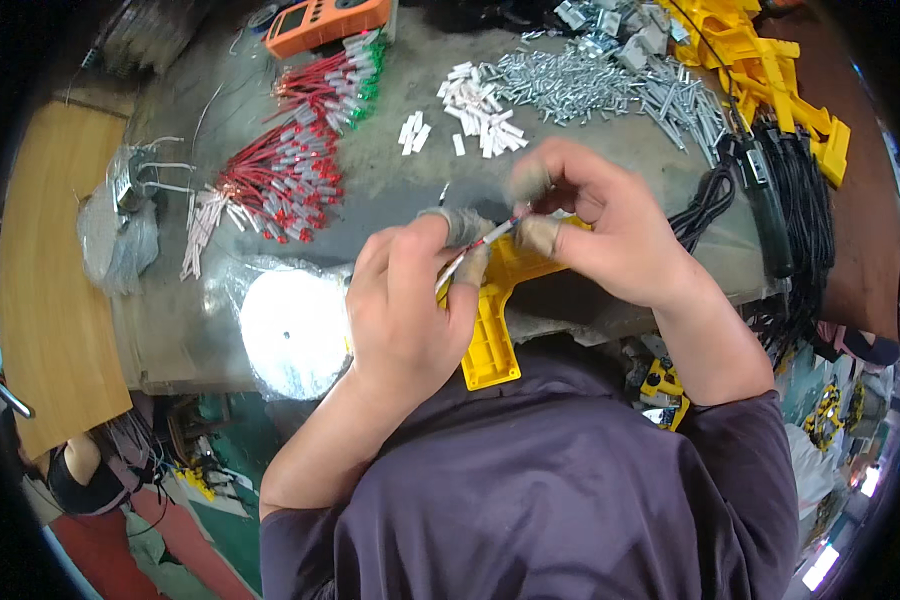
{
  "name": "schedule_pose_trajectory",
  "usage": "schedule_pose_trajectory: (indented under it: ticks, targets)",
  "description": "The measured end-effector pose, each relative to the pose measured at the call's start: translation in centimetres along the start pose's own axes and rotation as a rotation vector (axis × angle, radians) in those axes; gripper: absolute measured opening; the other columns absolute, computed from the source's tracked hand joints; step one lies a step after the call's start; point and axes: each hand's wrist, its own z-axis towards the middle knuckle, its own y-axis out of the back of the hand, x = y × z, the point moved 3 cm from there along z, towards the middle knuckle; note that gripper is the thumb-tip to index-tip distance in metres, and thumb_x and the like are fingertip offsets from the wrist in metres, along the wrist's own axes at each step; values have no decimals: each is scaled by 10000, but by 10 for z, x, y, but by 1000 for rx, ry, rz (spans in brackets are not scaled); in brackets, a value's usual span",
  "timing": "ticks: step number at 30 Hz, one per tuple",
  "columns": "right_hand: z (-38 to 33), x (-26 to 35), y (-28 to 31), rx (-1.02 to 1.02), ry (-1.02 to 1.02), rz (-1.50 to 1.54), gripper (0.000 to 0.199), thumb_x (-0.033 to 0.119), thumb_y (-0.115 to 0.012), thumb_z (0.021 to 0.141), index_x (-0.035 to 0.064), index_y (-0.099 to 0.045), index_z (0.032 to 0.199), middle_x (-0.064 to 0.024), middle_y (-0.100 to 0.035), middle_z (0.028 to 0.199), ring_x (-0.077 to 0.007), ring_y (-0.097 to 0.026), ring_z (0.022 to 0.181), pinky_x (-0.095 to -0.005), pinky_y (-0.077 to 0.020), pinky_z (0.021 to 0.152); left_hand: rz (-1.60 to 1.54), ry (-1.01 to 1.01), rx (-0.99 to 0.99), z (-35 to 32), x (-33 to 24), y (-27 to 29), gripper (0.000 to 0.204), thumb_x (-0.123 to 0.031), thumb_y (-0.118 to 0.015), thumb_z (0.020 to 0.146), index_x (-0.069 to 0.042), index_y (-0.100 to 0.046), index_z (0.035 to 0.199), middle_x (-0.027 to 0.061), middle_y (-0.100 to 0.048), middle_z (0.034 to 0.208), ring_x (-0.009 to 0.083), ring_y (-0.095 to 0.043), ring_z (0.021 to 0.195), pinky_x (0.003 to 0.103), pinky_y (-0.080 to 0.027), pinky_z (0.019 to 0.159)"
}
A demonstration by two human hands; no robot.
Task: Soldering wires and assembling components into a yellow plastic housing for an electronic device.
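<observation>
My left hand (410, 290) pinches a thin red-and-white wire (487, 238) between thumb and forefinger, both in grey finger covers. The wire slants up to the right. Its upper end runs between the covered thumb and forefinger of my right hand (610, 225), which are closed round it and slightly blurred. Beneath both hands is a yellow plastic housing (490, 345), its ribbed hollow side up, at the table's near edge; my hands hide part of it.
Bundles of red-wired indicator lights (285, 175) lie left, below an orange meter (325, 22). White sleeves (480, 110), metal screws (570, 85) and yellow housings (770, 70) spread across the back. Black cables (795, 200) hang right. A plastic-wrapped white disc (295, 335) sits near left.
</observation>
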Motion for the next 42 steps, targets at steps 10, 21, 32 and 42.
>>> schedule_pose_trajectory:
  ticks: [10,21,32,42]
  targets:
    - [3,13,7,108,109,-410,159,34,-622,792,17,-585,946,-95,-621,896,-245,-607,851,-337,-479,773,159,-115,13,-2,-1,8,496,-37,-768,689,-47,-503,1109,93,-576,865,310,-548,838,422,-371,862]
    - [109,3,207,-455,90,-1309,464,206,-679,775,53,-569,1200,-155,-646,1068,-333,-574,1057,-417,-454,929,255,75,38,7,-15,13,829,-52,-794,677,-15,-259,1309,236,-316,1258,333,-418,1040,464,-376,913]
    - [61,32,183,-535,145,-266,406,140,-657,830,7,-521,1189,-53,-563,1052,-122,-541,948,-261,-428,897,297,-37,0,11,-20,14,718,-64,-761,717,9,-292,1256,252,-340,1248,362,-420,1077,470,-397,894]
    - [-46,33,-8,-344,792,-7,604,-56,-756,693,42,-413,1181,-117,-393,1175,-248,-519,1142,-357,-452,968,-1137,340,292,20,-74,-6,512,-68,-513,966,-21,-200,1368,222,-468,1257,265,-568,1095,377,-488,908]
